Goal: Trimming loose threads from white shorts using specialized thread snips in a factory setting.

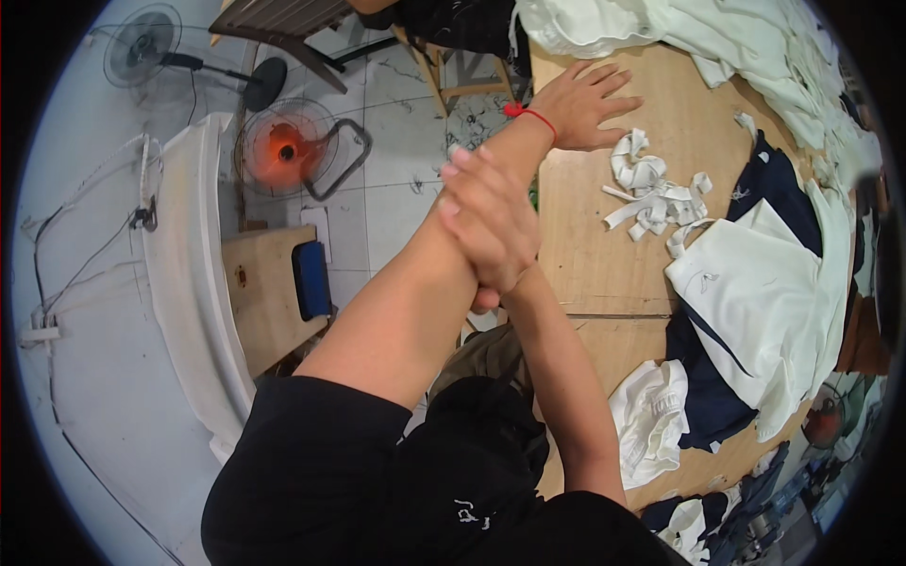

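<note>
Left hand (587,106) has fingers (618,107) spread; right hand (493,222) clasps the outstretched left arm (406,292).

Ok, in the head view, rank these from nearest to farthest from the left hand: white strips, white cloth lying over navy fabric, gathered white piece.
From the left hand:
1. White strips: just below, slightly right.
2. White cloth over navy fabric: farther right and lower.
3. Gathered white piece: well below, slightly right.
</note>
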A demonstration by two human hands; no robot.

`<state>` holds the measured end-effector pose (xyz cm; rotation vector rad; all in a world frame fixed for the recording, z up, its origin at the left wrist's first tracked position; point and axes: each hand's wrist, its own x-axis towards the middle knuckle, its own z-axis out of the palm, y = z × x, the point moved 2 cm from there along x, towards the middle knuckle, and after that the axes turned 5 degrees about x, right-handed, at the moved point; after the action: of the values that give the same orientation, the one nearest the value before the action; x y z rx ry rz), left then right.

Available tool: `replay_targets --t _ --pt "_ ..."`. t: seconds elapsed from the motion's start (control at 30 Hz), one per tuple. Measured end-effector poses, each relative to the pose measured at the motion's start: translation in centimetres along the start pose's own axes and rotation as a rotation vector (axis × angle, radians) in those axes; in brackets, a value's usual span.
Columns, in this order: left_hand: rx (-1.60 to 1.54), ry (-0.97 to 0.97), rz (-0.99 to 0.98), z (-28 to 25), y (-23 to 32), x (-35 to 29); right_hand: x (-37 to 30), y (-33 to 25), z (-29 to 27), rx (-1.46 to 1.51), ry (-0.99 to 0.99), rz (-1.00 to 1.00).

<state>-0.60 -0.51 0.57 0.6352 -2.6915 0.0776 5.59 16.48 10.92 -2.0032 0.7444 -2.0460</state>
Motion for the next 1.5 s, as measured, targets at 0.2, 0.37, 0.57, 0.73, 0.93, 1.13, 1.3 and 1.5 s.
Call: replay_targets --t 0.2,0.37,0.57,0.73,0.93,1.13,1.3,1.5 --pt "0.019 -0.011 0.02 0.2 0.6 0.6 -1.1 4.3 -2.1 -0.029 0.089 0.048" --pt "0.036 0.015 -0.005 -0.2 0.3 -0.1 -1.2 7.0 -3.1 -0.05 0.003 0.146" --pt "-0.007 0.07 0.025 -0.3 1.0 0.4 -2.0 9.2 -4.4 -0.097 -0.024 0.257" --pt "0.012 0.015 0.014 -0.6 0.5 0.2 -1.9 10.5 -4.7 -0.122 -0.038 0.317" --pt "-0.094 -0.378 -0.006 -2.9 1.4 1.7 -1.5 11.8 -6.7 -0.032 -0.277 0.583" --pt "-0.095 -0.389 0.008 -2.2 0.4 0.7 -1.9 14.4 -6.4 -0.08 -0.398 0.568" --pt "0.48 0.058 0.074 -3.9 2.6 0.4 -2.9 15.3 -6.6 -0.183 -0.341 0.511" --pt "-0.077 0.068 0.054 -0.5 2.4 2.1 -3.7 14.6 -6.2 -0.514 -0.343 0.531"
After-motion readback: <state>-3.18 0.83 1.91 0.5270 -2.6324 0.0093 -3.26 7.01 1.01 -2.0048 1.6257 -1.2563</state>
